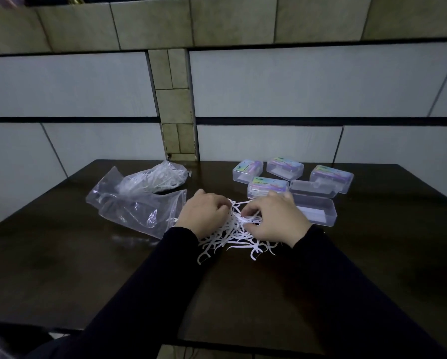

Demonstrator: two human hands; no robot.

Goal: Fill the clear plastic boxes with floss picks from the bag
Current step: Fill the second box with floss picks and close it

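1. An open clear box lies just right of the right hand; four closed labelled boxes stand beyond it.
2. Both hands, left hand included, curl their fingers into a loose floss picks pile between them.
3. Left of the hands, the plastic bag holds more picks on a dark table against a tiled wall.

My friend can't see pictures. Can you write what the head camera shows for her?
Two hands, left hand and right hand, gather a pile of white floss picks on a dark table. Clear plastic bags lie to the left; small clear boxes sit behind on the right, the nearest one open.
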